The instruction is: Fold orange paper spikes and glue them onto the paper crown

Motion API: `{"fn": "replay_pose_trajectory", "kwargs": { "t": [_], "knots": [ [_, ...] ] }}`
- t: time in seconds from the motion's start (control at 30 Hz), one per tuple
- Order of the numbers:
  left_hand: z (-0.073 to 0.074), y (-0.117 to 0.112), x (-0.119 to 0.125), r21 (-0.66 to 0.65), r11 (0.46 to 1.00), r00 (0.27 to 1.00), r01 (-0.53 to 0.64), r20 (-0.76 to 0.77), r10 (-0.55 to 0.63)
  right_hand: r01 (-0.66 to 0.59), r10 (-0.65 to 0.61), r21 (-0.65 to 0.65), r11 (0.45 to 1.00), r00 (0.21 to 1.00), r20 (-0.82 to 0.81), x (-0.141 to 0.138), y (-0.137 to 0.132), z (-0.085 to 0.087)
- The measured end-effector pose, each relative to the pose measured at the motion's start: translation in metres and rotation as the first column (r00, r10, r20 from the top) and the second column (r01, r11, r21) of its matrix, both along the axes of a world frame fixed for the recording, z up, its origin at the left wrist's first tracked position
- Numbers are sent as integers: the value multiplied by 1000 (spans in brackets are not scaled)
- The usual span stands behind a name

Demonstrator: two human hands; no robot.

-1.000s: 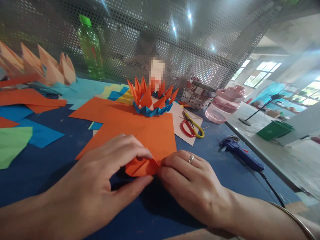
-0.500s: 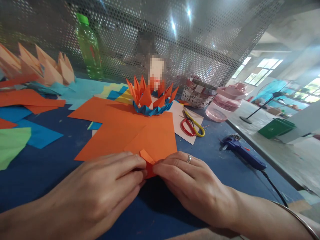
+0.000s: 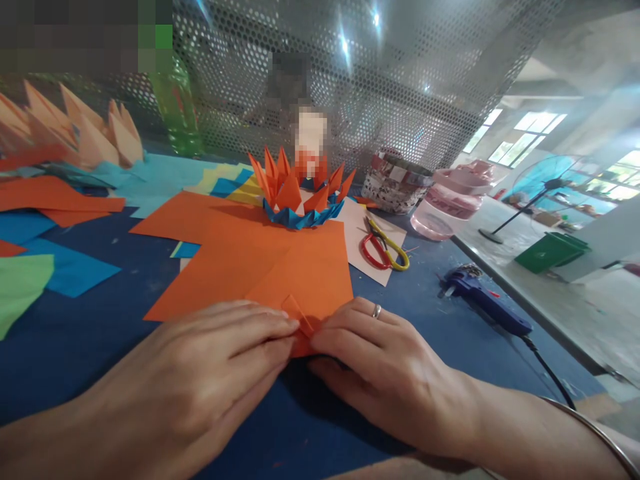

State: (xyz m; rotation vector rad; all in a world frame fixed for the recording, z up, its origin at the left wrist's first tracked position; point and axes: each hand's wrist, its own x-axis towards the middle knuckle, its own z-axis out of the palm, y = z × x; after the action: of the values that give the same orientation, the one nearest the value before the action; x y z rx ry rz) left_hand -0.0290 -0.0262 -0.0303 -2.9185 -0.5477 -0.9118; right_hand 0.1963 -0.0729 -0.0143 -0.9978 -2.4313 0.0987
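Observation:
Low on the blue table, my left hand (image 3: 200,373) and my right hand (image 3: 385,373) meet fingertip to fingertip over a small folded orange paper piece (image 3: 299,327). Both hands pinch and press it flat; only a little folded flap shows between them. The right hand wears a ring. Just beyond the piece lie flat orange paper sheets (image 3: 250,257). Behind those stands an orange and blue paper flower (image 3: 300,197) with pointed petals.
Red-and-yellow scissors (image 3: 385,250) lie on a white sheet to the right. A blue glue gun (image 3: 483,300) with a cord sits further right. A woven basket (image 3: 395,187), pink container (image 3: 447,207), green bottle (image 3: 175,107) and more folded paper points (image 3: 75,133) stand along a perforated screen.
A second ago my left fingers arched over a larger visible folded piece; now both hands have closed in flat over it, leaving only a small flap showing.

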Motion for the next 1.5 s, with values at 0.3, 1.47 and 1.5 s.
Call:
{"fn": "replay_pose_trajectory", "kwargs": {
  "t": [0.3,1.47,1.5],
  "knots": [
    [5,-2,5,-32,999,999,-30,40,31,70,-73,-55,996,996,-51,-2,0,-1],
    [9,-4,2,-347,936,990,-63,93,102,107,-108,-45,993,994,-17,1,2,1],
    [8,-4,2,-362,929,990,-73,83,110,111,-113,-68,991,993,-21,2,2,1]
  ]
}}
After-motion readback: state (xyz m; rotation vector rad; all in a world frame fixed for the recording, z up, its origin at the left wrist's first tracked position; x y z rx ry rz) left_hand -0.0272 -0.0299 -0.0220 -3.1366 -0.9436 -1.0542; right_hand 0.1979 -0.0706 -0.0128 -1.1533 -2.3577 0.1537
